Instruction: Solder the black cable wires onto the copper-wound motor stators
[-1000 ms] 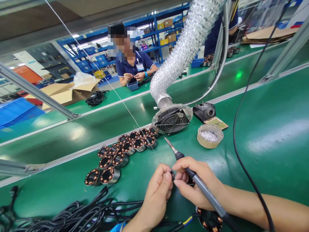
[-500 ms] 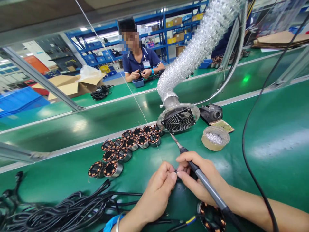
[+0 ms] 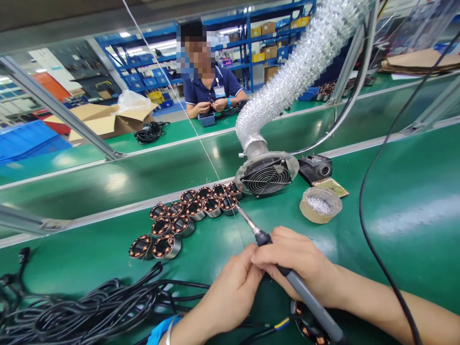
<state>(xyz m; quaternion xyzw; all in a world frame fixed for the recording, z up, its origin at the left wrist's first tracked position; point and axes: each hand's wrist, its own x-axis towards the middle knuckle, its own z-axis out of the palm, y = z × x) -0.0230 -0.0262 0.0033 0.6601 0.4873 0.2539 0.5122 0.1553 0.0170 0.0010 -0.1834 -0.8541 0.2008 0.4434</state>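
Observation:
My right hand [image 3: 300, 266] is closed around a grey soldering iron [image 3: 305, 292], whose metal tip points up and left toward the copper-wound rings [image 3: 194, 209]. Its fingertips meet those of my left hand [image 3: 233, 287], which is closed in a pinch; what lies between these fingers is hidden. A thin solder wire [image 3: 206, 153] slants down from above to my left hand. Beneath my right hand, partly covered, lies another copper-wound ring [image 3: 305, 321], with a black cable with a yellow and blue end [image 3: 281, 324] beside it.
Black cables [image 3: 108, 306] lie at the lower left. A fume duct [image 3: 268, 175] hangs over the bench. Right of it are an iron stand [image 3: 316, 167] and a round tub [image 3: 320, 206]. Across the bench sits a person [image 3: 212, 91] holding a dark piece.
The soldering iron's tip has swung left toward the rings. My right hand has shifted left over my left fingertips, hiding the small dark piece that showed between them.

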